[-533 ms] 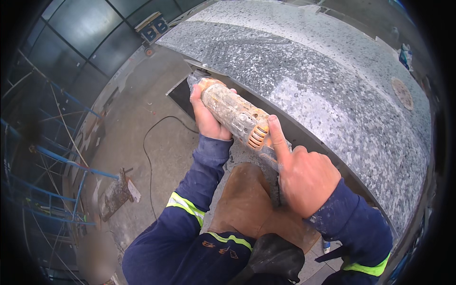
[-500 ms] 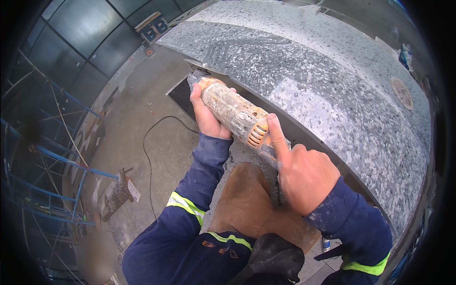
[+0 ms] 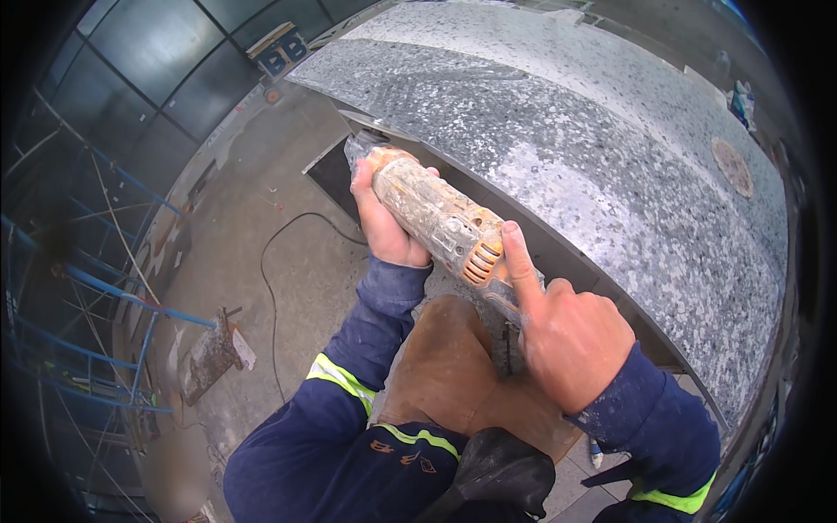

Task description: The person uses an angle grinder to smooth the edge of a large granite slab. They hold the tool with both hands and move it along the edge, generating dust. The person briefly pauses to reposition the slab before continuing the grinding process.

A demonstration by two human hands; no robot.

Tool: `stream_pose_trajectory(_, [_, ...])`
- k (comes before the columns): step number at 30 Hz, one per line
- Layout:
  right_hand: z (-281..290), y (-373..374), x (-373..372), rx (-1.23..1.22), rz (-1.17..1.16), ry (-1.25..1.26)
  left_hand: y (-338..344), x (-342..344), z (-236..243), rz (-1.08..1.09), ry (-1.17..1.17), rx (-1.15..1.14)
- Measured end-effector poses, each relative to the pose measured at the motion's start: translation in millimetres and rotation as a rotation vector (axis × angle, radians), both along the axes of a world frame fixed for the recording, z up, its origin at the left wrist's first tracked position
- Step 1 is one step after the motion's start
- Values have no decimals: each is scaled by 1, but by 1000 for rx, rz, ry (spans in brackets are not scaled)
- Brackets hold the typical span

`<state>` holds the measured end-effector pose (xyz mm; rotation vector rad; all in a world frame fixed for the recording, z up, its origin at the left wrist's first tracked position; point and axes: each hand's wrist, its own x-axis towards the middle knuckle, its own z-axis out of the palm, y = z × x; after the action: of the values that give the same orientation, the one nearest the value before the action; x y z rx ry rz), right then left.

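Observed at the centre of the frame: a cylindrical, dust-caked orange-and-grey power tool (image 3: 433, 209), held aslant near the speckled grey-and-white surface (image 3: 610, 166) that fills the upper right. The casing appears rigid and probably heavy; its dust coating could make it slippery. Sound holding points would be the thick barrel and narrower rear end, clear of the slotted orange vents (image 3: 481, 263). The left hand (image 3: 384, 222) is wrapped around the barrel's front portion from below. The right hand (image 3: 575, 336) lays a straight index finger against the vented end; its other fingers are curled, though whether they grip the rear cannot be told.
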<state>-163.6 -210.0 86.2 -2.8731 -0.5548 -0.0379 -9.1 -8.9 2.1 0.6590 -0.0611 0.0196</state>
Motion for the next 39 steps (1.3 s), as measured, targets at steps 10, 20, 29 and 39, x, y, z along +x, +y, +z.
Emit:
stream_pose_trajectory(10, [4, -12, -24, -28, -38, 30, -16, -27, 6, -18, 21, 19])
stream_pose_trajectory(20, [11, -12, -35, -69, -72, 105, -22, -37, 5, -59, 27, -15])
stream_pose_trajectory(29, [3, -6, -13, -63, -8, 6, -9, -18, 0, -31, 3, -13])
stream_pose_trajectory(39, [1, 9, 10, -33, -4, 44, 4, 8, -7, -33, -10, -49])
